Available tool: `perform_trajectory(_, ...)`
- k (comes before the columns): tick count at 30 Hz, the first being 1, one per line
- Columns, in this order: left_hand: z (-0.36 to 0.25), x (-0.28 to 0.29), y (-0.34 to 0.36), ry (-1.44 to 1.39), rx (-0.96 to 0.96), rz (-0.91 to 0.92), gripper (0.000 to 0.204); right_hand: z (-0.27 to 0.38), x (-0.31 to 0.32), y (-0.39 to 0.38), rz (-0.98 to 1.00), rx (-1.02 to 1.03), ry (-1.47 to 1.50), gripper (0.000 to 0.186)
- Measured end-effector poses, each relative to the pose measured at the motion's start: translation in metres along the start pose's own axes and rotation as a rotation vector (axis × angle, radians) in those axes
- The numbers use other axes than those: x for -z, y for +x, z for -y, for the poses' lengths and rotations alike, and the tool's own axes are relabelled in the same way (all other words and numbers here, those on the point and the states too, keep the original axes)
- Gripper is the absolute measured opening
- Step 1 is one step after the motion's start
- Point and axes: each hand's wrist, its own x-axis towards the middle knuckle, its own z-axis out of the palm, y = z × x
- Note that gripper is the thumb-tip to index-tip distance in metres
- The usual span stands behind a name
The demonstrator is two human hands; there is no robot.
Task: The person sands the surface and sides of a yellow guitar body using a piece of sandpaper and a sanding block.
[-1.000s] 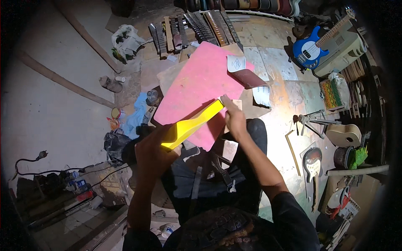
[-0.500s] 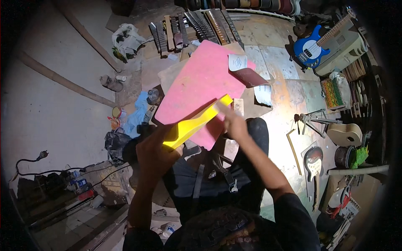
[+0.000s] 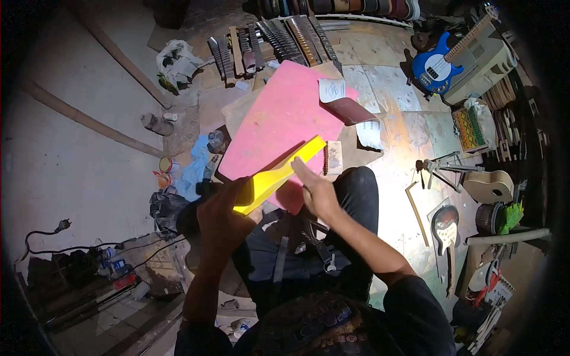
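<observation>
A bright yellow guitar body, seen edge-on with a wavy side, is tilted above the pink board in front of me. Its near end is gripped by my left hand, with the thumb underneath. My right hand is at the middle of the yellow edge. The index finger reaches onto that edge and the other fingers are curled; whatever they may hold is hidden. Beyond the right hand, a small pale block lies by the board. A curled brown sandpaper sheet with a white back rests on the board's right side.
Guitar necks lie in rows at the back. A blue bass guitar leans at the far right. Nearer on the right are a metal stand, a small acoustic body and a dark-and-white guitar. Blue cloth lies left.
My right hand has slid along the yellow edge toward me and left, uncovering more of the pale block. The left hand keeps its grip, the guitar body nearly in place.
</observation>
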Motion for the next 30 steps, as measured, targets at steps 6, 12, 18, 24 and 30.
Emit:
perform_trajectory(6,0.003,0.0,0.003,-0.026,-0.017,-0.01,0.054,-0.05,0.021,0.02,0.041,-0.225,-0.009,0.065)
perform_trajectory(12,0.002,0.01,0.0,0.005,0.084,0.135,0.056,-0.021,0.029,0.021,0.251,-0.255,-0.095,0.062)
perform_trajectory(18,0.0,0.006,0.002,0.005,0.043,0.035,0.056,0.012,0.008,-0.002,0.089,-0.092,0.145,0.063)
perform_trajectory(24,0.006,0.004,-0.002,-0.015,0.062,0.042,0.057,-0.018,0.022,0.023,0.096,-0.423,0.007,0.064)
perform_trajectory(30,0.002,0.009,-0.001,-0.001,0.049,0.057,0.057,-0.047,0.027,0.012,-0.002,-0.089,-0.014,0.067)
